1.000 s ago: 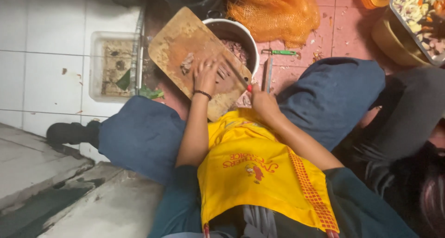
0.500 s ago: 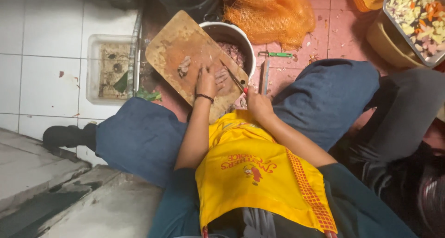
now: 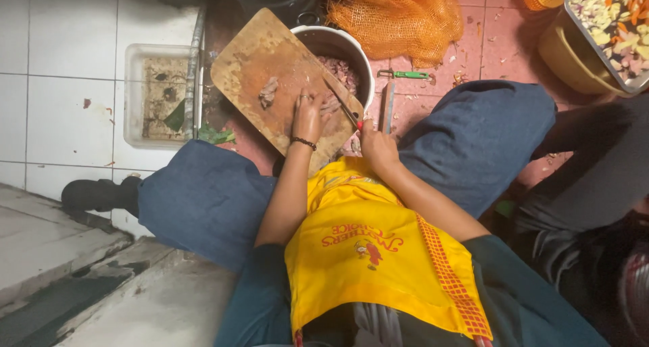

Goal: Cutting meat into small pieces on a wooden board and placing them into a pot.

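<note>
A wooden cutting board (image 3: 257, 63) rests across a metal pot (image 3: 341, 46) between my knees. My left hand (image 3: 307, 117) presses on a piece of meat on the board near its lower edge. My right hand (image 3: 375, 144) grips a knife (image 3: 341, 104) whose blade angles up over the board beside my left fingers. Another small lump of meat (image 3: 268, 91) lies in the middle of the board. Cut meat pieces (image 3: 341, 70) fill the pot. I wear a yellow apron.
An orange mesh sack (image 3: 395, 16) lies beyond the pot. A clear plastic tub (image 3: 138, 97) sits left on white tiles. A tray of chopped vegetables (image 3: 612, 19) stands on a yellow bucket at top right. A green-handled peeler (image 3: 405, 75) and a sharpening rod (image 3: 387, 107) lie on the red floor.
My left hand slid down the board toward me, and the knife in my right hand moved with it. The view shifted slightly.
</note>
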